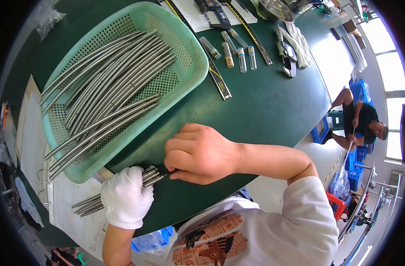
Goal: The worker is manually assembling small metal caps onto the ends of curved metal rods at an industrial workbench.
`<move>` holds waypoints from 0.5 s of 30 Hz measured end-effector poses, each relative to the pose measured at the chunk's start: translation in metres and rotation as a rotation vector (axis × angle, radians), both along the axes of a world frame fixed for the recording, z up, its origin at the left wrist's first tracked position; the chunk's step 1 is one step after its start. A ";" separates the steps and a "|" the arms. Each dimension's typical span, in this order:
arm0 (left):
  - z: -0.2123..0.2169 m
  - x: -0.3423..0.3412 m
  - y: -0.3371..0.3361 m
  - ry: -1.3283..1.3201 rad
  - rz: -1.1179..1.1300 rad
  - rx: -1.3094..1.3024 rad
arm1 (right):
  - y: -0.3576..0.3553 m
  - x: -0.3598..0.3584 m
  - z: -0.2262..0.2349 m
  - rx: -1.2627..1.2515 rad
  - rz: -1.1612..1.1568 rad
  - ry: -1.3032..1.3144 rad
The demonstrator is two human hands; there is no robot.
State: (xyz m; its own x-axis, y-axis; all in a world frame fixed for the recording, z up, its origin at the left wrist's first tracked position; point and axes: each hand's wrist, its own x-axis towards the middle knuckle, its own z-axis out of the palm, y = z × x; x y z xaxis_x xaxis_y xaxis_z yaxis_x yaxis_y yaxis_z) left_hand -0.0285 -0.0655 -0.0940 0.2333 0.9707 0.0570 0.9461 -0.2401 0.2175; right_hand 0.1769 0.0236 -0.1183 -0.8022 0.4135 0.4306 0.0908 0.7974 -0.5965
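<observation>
Head view, green basket (200,71), metal rods (118,82) inside

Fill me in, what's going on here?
The gloved left hand grips a bundle of metal rods. The bare right hand seems to pinch a thin dark piece at one end of the bundle. More rods lie in the green basket; vials and a caliper are on the table.

White cloth glove (130,186) there on the left hand (128,199), cuff (122,223) snug at the wrist, right hand (202,155) bare, roomy white T-shirt (273,226), short sleeve (311,199), orange-brown and black print (213,244) across the front, blue cloth (243,193) peeking past the hem
</observation>
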 end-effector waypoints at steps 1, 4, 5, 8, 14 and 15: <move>0.001 0.000 0.000 0.006 0.000 -0.017 | -0.001 0.000 -0.002 0.001 0.001 0.000; 0.002 0.000 -0.001 0.010 0.004 -0.038 | -0.004 -0.001 -0.006 0.040 -0.005 -0.039; 0.002 0.000 -0.001 0.010 0.007 -0.043 | -0.004 -0.001 -0.004 0.007 -0.001 -0.020; 0.001 0.001 -0.002 0.010 0.016 -0.038 | -0.005 -0.003 -0.005 -0.003 0.007 0.013; 0.002 0.000 -0.003 0.100 -0.018 -0.091 | -0.009 -0.007 -0.003 -0.041 0.027 0.004; 0.002 -0.001 -0.002 0.102 -0.015 -0.092 | -0.009 -0.008 -0.004 -0.098 0.021 0.023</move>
